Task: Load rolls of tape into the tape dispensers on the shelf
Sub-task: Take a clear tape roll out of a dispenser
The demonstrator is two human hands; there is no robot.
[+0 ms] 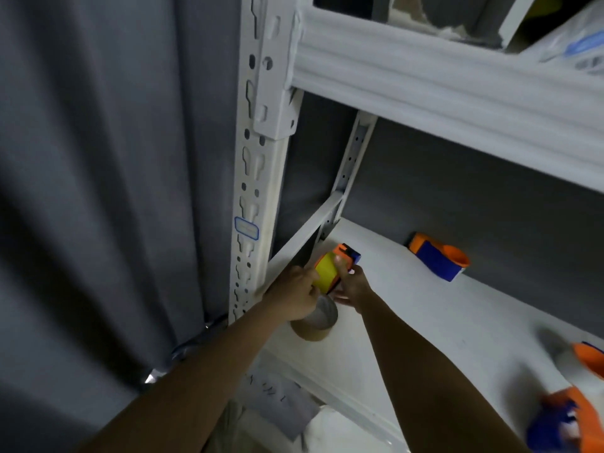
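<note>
Both hands meet at the left end of the white shelf (pixel 408 299). Between them is an orange and blue tape dispenser (pixel 346 253) carrying a yellow tape roll (pixel 327 271). My left hand (pixel 294 297) pinches the yellow roll from the left. My right hand (pixel 354 286) grips the dispenser from the right, thumb on the roll. A brown tape roll (pixel 315 322) lies on the shelf just under my left hand, partly hidden by it.
A second orange and blue dispenser (pixel 439 259) lies at the back of the shelf. Two more dispensers (pixel 568 420) sit blurred at the right edge. A white slotted upright (pixel 251 191) and grey curtain (pixel 98 191) stand to the left; a shelf beam (pixel 457 99) runs overhead.
</note>
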